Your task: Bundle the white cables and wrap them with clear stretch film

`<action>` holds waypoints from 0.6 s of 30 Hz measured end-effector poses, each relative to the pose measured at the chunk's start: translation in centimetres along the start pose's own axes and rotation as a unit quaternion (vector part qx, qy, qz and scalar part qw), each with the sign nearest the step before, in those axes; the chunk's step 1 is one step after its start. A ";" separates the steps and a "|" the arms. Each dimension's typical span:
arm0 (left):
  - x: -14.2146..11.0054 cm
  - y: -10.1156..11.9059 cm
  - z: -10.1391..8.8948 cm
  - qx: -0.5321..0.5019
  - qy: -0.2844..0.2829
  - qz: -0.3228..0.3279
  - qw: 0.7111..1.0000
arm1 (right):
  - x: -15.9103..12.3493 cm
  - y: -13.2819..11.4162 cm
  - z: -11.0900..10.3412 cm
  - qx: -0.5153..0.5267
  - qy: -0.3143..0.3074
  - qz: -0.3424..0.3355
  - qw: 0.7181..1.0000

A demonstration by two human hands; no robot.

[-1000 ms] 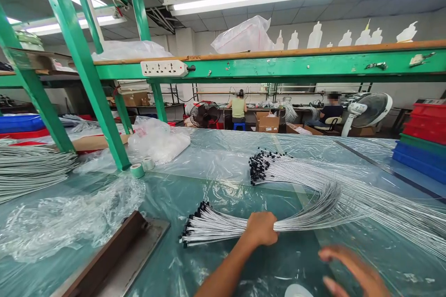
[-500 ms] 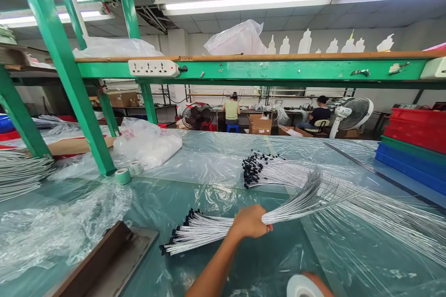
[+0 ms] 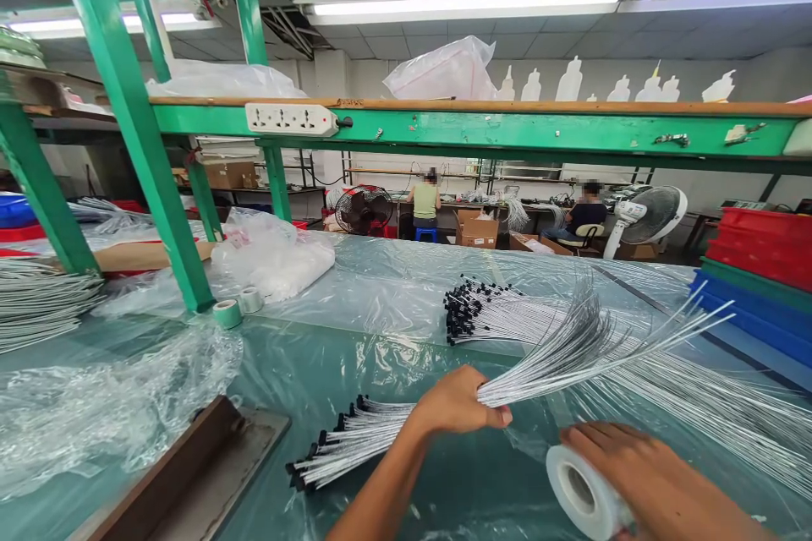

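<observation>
My left hand [image 3: 462,402] is wrapped round the middle of a bundle of thin grey cables [image 3: 368,433]. Small black connectors cap the bundle's left end, and its loose ends fan out up and to the right. In my right hand [image 3: 634,465], at the lower right, is a roll of clear film [image 3: 580,490], its hollow core facing me. Behind the held bundle lies a larger pile of the same cables [image 3: 501,313], black connectors at its left and wires trailing to the right edge.
An angled metal piece [image 3: 190,473] sits at the lower left beside crumpled plastic film [image 3: 114,406]. Two tape rolls [image 3: 227,314] stand by the green post [image 3: 158,186]. Stacked bins [image 3: 754,270] are at the right. A shelf [image 3: 444,122] crosses above; two people sit far behind.
My right hand has come up into view with the film roll, moving up and right. The held bundle's loose ends have risen and spread. My left hand keeps its grip.
</observation>
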State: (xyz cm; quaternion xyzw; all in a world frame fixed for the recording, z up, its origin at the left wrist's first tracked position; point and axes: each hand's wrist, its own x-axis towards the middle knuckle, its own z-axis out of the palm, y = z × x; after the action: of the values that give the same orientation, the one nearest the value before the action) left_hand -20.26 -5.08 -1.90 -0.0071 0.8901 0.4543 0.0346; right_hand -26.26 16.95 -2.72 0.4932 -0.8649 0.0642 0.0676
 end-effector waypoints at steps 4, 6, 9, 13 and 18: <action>-0.1 0.2 0.0 -0.016 0.002 -0.004 1.000 | 0.3 1.0 0.1 0.016 -0.034 -0.005 0.999; -0.1 0.2 -0.1 -0.031 0.000 -0.002 1.000 | 0.4 1.3 -0.1 0.014 -0.037 -0.002 0.999; -0.1 0.0 -0.1 -0.056 -0.010 0.007 0.998 | 0.6 1.3 -0.4 -0.002 -0.049 0.007 0.999; 0.2 -0.4 0.3 -0.048 -0.008 0.006 0.999 | 0.9 1.2 -0.4 -0.013 -0.065 0.020 0.998; 0.7 -0.8 1.4 -0.016 0.028 -0.022 0.999 | 1.0 1.0 -0.1 0.004 -0.025 -0.009 1.000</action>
State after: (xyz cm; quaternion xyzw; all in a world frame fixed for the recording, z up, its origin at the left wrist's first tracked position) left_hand -20.89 -4.41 -3.36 -0.0400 0.8830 0.4672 0.0192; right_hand -27.66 16.65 -2.46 0.5028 -0.8614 0.0554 0.0447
